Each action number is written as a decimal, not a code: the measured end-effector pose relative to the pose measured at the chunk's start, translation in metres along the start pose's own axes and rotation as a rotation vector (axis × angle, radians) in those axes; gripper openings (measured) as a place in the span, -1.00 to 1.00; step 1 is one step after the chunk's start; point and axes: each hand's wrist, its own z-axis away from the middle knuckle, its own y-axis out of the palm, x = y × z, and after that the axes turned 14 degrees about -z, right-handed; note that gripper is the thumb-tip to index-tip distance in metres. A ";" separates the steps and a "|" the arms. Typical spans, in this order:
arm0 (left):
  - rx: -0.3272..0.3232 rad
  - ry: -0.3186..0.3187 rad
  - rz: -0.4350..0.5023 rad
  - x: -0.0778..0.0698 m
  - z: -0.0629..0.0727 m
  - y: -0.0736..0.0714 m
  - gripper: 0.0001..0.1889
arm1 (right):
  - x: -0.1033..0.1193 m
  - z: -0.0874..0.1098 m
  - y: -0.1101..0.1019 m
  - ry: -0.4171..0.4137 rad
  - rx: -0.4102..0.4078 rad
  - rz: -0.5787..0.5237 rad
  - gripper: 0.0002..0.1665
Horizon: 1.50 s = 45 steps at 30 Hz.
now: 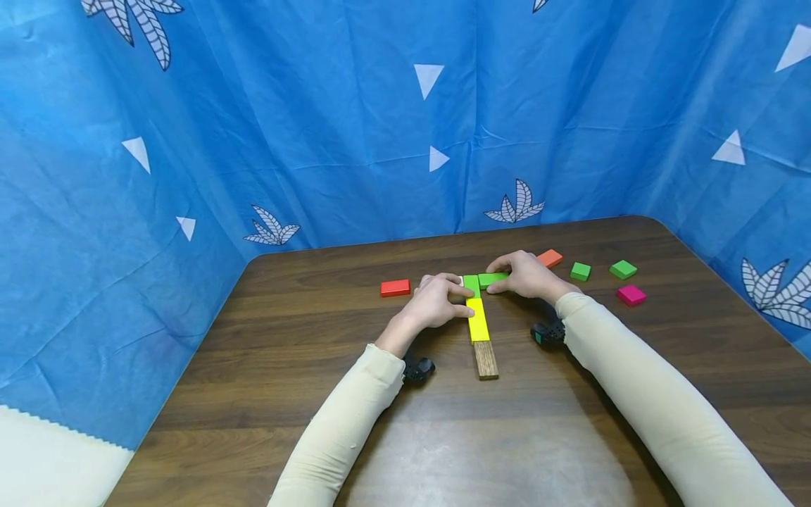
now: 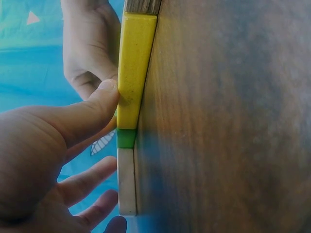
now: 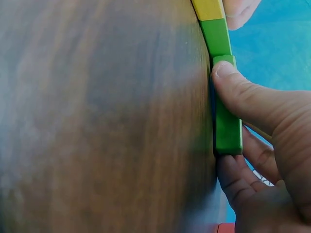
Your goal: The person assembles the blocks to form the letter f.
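Holding the crosswise green block (image 1: 493, 280) on the wooden table (image 1: 272, 366), beside the lengthwise green block (image 1: 472, 285) at the far end of a line with the yellow block (image 1: 478, 320) and brown block (image 1: 486, 360). On the opposite side, the cream block (image 2: 126, 182), partly hidden from above.

Likely to knock the line crooked if pushing too hard at the green joint; might also leave a gap there by twisting during release. Could drag the yellow block sideways with uneven thumb pressure.

Pinching with the right hand (image 1: 527, 274), thumb on the near face, fingers around the far side and outer end. Spreading the fingers of the left hand (image 1: 431, 303), with thumb touching yellow and index finger near green. Reaching inward from both sides in pale sleeves (image 1: 640, 373).

Farther out, a red block (image 1: 395, 288) to the left and an orange block (image 1: 549, 258) to the right.
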 end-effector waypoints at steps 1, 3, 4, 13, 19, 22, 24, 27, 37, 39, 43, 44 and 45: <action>0.000 0.000 0.002 0.000 0.000 0.000 -0.56 | 0.000 0.000 0.000 0.000 0.000 0.000 -0.51; -0.002 -0.001 -0.002 0.000 0.000 0.000 -0.56 | -0.001 0.000 0.001 -0.004 0.000 0.002 -0.51; -0.003 -0.001 -0.004 0.000 0.000 0.000 -0.56 | -0.001 0.000 0.001 -0.007 0.001 0.003 -0.50; -0.001 -0.014 0.000 0.001 -0.001 0.002 -0.56 | 0.000 -0.001 0.002 0.007 -0.001 0.005 -0.49; -0.002 -0.022 0.001 0.001 -0.001 0.002 -0.57 | 0.001 -0.001 0.003 0.000 -0.002 0.005 -0.50; -0.006 -0.021 -0.001 0.001 -0.001 0.002 -0.57 | 0.001 -0.002 0.004 -0.001 0.000 0.007 -0.50; -0.008 -0.019 -0.004 0.001 -0.001 0.002 -0.57 | 0.001 -0.002 0.004 0.002 0.000 0.005 -0.50; -0.010 -0.017 -0.002 0.001 -0.001 0.002 -0.57 | 0.001 -0.002 0.005 0.004 -0.004 0.000 -0.49; -0.006 -0.019 0.009 0.001 0.000 0.003 -0.57 | 0.003 0.000 0.005 -0.013 0.001 -0.013 -0.48; -0.007 -0.018 0.011 0.001 0.000 0.003 -0.57 | 0.003 0.000 0.004 -0.019 -0.004 -0.015 -0.47; -0.010 -0.020 0.010 0.000 0.000 0.002 -0.57 | 0.004 0.001 0.003 -0.037 -0.019 -0.023 -0.46; -0.010 -0.019 0.009 0.000 0.000 0.002 -0.57 | 0.004 0.001 0.003 -0.040 -0.021 -0.025 -0.46; -0.010 -0.019 0.010 0.000 -0.001 0.002 -0.57 | 0.005 0.002 0.003 -0.042 -0.023 -0.026 -0.46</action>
